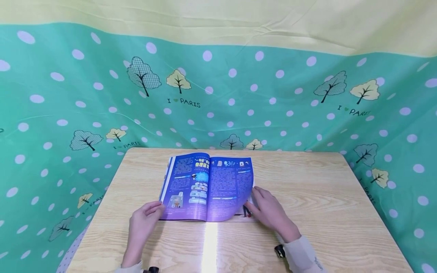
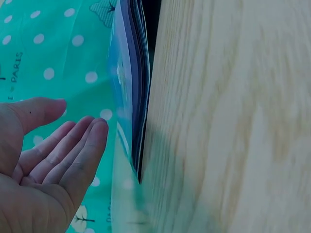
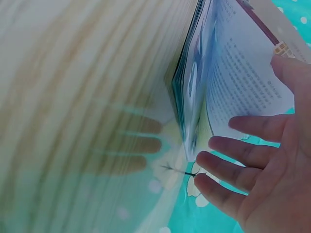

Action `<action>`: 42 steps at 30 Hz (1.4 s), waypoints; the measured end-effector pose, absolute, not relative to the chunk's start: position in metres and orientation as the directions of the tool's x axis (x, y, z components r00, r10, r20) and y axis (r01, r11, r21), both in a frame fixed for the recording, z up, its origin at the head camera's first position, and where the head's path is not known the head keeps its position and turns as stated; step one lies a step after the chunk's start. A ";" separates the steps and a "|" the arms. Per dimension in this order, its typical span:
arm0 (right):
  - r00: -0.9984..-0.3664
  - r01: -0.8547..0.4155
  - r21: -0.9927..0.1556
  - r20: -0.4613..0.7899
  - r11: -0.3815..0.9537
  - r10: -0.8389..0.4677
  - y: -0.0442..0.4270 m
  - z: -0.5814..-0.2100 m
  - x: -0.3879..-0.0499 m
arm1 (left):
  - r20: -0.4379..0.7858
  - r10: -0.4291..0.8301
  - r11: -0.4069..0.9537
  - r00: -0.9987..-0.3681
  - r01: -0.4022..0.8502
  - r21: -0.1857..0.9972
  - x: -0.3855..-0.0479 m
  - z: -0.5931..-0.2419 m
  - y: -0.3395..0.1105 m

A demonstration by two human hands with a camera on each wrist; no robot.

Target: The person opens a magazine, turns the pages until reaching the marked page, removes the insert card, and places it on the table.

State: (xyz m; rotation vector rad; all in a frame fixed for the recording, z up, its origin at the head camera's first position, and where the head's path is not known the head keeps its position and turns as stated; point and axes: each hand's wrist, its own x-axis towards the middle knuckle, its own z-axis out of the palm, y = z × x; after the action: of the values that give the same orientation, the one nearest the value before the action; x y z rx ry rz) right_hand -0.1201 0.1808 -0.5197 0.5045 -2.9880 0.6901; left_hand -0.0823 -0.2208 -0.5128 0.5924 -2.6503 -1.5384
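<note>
An open magazine (image 1: 223,184) with blue-purple pages lies on the table. My left hand (image 1: 145,223) is at its lower left edge. In the left wrist view, the left hand's fingers (image 2: 90,150) extend beside the magazine's page stack (image 2: 138,87), with thumb and fingers apart and nothing between them. At the lower right edge is my right hand (image 1: 271,212), where the right page curls up over a paler page showing a dark figure. The right wrist view has the right hand's fingers (image 3: 243,150) spread in front of a white printed page (image 3: 243,73).
The wooden table (image 1: 324,212) extends on both sides of the magazine. A bright reflection (image 1: 209,246) runs down toward its near edge. Behind and beside it hangs a green dotted cloth (image 1: 218,102) with tree prints.
</note>
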 end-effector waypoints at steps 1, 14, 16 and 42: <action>-0.945 -0.325 -0.426 0.107 0.844 -0.310 0.180 -0.520 -0.120 | -0.164 -0.323 0.432 -0.932 -0.300 0.851 -0.083 -0.513 -0.218; -0.892 -0.439 -0.431 0.101 0.789 -0.441 0.154 -0.518 -0.120 | -0.008 -0.050 0.223 -0.999 -0.019 0.975 -0.092 -0.523 -0.145; -0.877 -0.467 -0.417 0.110 0.780 -0.467 0.149 -0.519 -0.119 | 0.002 0.004 0.181 -1.000 0.002 0.984 -0.093 -0.522 -0.133; -0.865 -0.485 -0.374 0.072 0.791 -0.496 0.133 -0.514 -0.120 | -0.162 0.125 -0.064 -0.979 -0.171 0.983 -0.098 -0.520 -0.105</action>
State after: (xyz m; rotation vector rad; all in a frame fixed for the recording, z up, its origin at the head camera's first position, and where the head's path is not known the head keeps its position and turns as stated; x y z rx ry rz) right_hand -0.1204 0.1331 -0.5143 0.8225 -3.0009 0.6144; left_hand -0.0984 -0.1046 -0.5198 0.0570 -2.2751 -2.4515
